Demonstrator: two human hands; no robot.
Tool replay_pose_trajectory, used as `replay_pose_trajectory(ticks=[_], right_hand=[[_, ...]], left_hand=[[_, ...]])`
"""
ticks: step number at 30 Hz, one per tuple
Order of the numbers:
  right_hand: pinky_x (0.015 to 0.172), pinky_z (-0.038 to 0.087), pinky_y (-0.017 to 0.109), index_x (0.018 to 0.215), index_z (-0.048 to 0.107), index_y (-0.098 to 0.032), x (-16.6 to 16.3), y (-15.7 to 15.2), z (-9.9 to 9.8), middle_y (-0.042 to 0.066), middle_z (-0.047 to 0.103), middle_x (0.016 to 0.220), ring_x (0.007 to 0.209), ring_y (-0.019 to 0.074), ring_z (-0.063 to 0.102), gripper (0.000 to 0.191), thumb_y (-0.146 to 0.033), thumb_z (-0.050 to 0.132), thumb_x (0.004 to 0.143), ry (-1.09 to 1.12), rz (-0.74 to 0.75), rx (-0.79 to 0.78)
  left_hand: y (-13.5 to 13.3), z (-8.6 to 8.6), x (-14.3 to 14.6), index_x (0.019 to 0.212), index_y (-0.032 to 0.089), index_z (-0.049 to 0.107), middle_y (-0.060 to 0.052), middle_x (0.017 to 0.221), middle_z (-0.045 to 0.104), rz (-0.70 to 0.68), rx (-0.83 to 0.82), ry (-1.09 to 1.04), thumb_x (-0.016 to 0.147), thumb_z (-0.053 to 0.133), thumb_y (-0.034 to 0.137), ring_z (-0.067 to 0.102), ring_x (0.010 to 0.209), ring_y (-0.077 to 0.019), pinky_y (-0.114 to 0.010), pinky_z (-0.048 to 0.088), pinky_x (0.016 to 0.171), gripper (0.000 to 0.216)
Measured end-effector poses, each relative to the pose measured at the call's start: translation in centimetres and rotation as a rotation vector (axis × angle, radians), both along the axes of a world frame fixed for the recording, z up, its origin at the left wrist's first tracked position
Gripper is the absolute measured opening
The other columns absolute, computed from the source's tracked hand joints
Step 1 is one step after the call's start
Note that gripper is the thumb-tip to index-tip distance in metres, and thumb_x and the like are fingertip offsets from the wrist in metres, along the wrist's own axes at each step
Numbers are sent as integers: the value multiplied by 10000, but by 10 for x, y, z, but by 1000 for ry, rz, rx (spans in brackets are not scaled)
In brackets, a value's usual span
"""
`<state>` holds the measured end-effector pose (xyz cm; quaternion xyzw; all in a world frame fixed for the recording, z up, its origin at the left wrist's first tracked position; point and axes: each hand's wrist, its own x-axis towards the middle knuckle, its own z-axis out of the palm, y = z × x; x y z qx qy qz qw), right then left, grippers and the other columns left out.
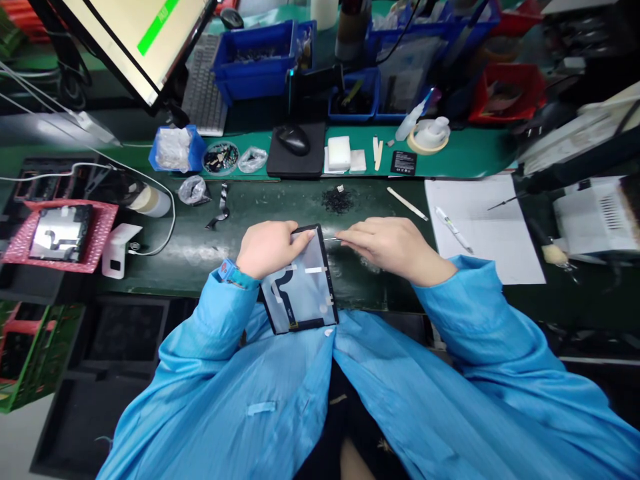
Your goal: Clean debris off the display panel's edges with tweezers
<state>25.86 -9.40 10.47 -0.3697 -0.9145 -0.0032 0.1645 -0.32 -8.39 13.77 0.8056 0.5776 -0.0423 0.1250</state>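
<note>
My left hand (273, 248) grips the upper left edge of a tablet screen panel (305, 290), thumb lying over its silvery back. The panel leans at the bench edge against my blue coat, and a black ribbon cable (283, 297) runs down its left part. Pinched in my right hand (387, 245) is a thin metal tool, perhaps tweezers (331, 239), its tip beside the panel's upper right edge. Whether the tip touches the edge, I cannot tell. A heap of small black bits (337, 200) lies on the bench just beyond.
Behind the bits stand a black mouse (293, 139) on its pad and blue bins (255, 63). On the right lie white paper (493, 233) with a pen (453, 229) and a flat stick (407, 203). Pink bubble wrap (103, 233) holds another panel at left, near a white cable (173, 213).
</note>
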Motion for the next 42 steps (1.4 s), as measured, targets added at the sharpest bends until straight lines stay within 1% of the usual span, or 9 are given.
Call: replay_pose_trajectory(ticks=[8,15,20,23,27,32,36,39,42], right_hand=[[582,347,294,1140,770,-292,1,0,-3,-7,813,946,701,152,619,264,-293,522,1050,-7,-5,40],[602,391,278,1187,741,-259,2,0,-5,14,807,1013,775,153,672,287,-220,494,1047,8,43,5],[581,325,295,1180,744,-246,-1,-1,2,31,786,903,731,159,636,290,-249,485,1049,-51,24,10],[574,289,314,1124,760,-238,-4,-1,8,36,759,807,695,171,603,306,-267,463,1052,-121,-1,5],[567,279,317,1074,767,-237,-5,-2,10,39,729,737,678,184,602,309,-280,462,1046,-139,-26,-27],[582,331,289,1188,728,-257,-3,-4,8,34,764,890,714,165,635,316,-345,453,1061,-77,3,-96],[544,288,291,1133,747,-249,-3,-5,10,39,750,973,658,140,598,345,-366,429,1069,-112,-11,-74],[542,266,302,1090,762,-239,-4,-5,13,35,733,871,664,149,598,370,-377,419,1074,-128,-11,-45],[560,281,303,1034,772,-232,-5,-4,14,38,724,783,700,164,622,380,-367,419,1073,-122,-10,-41]], left_hand=[[-1,0,0,811,210,665,-105,810,761,-1,6,-6,967,258,728,723,810,-305,-350,320,568,677],[-1,0,0,820,211,668,-101,809,760,-2,-1,-13,969,260,723,724,818,-304,-350,336,578,672],[-1,0,0,828,209,672,-107,821,764,-3,-7,-8,966,251,730,722,821,-297,-346,355,587,684],[-1,0,0,827,211,673,-109,821,763,-11,-1,-8,966,246,732,722,820,-306,-353,353,584,687],[-2,1,1,851,211,689,-112,830,764,-1,-13,-6,967,248,728,723,832,-308,-356,379,600,689],[-3,1,1,849,209,692,-116,823,762,0,-10,-2,968,249,724,723,838,-314,-358,385,602,690],[-3,0,1,861,209,695,-117,830,765,-3,-8,-2,965,238,734,723,840,-311,-357,391,610,704],[-4,0,2,854,208,692,-117,831,766,-6,-2,-2,963,232,737,724,835,-308,-356,390,613,709],[-5,1,2,841,212,686,-117,833,766,-8,4,-6,960,234,742,723,831,-313,-359,386,606,706]])
